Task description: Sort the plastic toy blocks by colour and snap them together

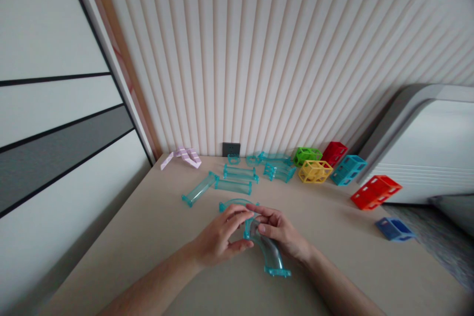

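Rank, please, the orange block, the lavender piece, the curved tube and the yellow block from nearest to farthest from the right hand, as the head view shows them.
From the right hand:
1. Curved tube: in its grasp.
2. Yellow block: ahead, slightly right.
3. Orange block: well to the right.
4. Lavender piece: at the far left.

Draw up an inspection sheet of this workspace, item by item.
Surface: beige tabletop, no spills seen.
Work pieces: curved teal tube in hand; other teal pieces lie beyond.
Clutter: purple-and-white piece far left; colored open-frame blocks at right.
Hands: right hand holds the curved tube; left hand at its upper end, grip unclear.
Cables: nothing seen.
Surroundings: ribbed wall with black socket.
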